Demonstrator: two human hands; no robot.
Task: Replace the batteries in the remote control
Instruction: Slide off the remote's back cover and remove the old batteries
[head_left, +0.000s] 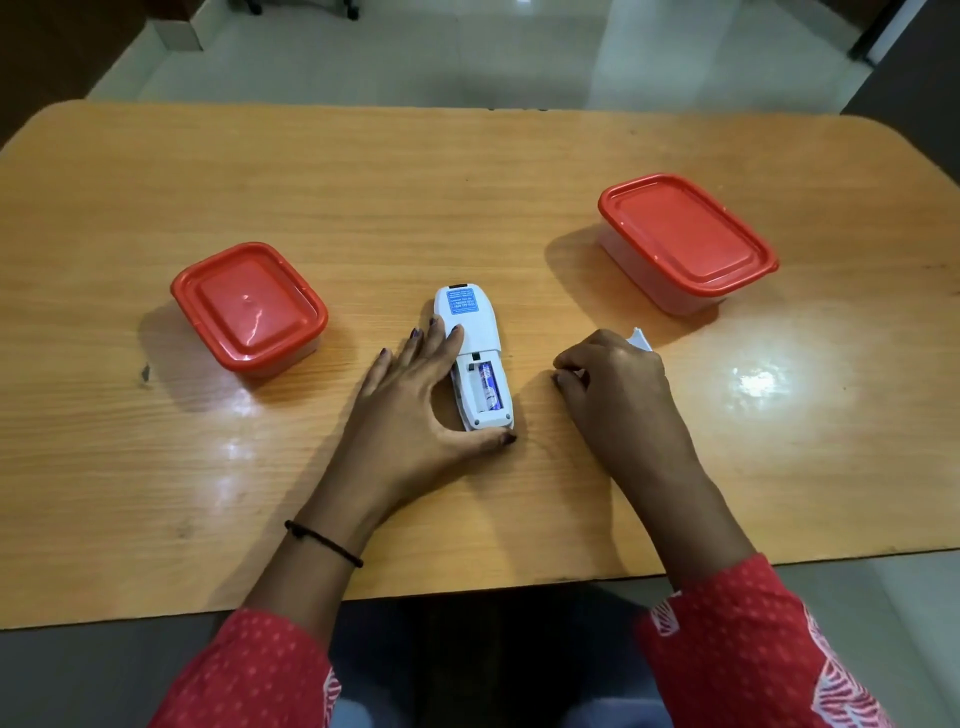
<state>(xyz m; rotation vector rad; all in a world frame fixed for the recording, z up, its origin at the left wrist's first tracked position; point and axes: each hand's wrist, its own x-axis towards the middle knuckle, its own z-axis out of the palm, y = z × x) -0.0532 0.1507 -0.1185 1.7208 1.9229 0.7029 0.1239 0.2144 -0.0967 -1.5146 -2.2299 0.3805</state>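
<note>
Red plastic comes first at the left: a small clear tub with a red snap lid (249, 307), shut, resting on the tan wood-grain table (363, 208). Next, our left hand (410, 410) lies spread and open over the white plastic remote control (475, 358), which sits face-down at table centre, fingers pressing its left edge and thumb against its near end. Its cover is off, and one blue-and-silver cylindrical battery (488, 387) shows in the right slot (the other slot is partly hidden). The remote looks light, stiff and slick, so we judge its long edges the safest grip. Our right hand (613, 384) rests curled just beside it, with a white piece (640, 339), probably the cover, peeking out behind; whether the hand grips it we cannot tell. Farther right sits a larger red-lidded clear tub (685, 241).
</note>
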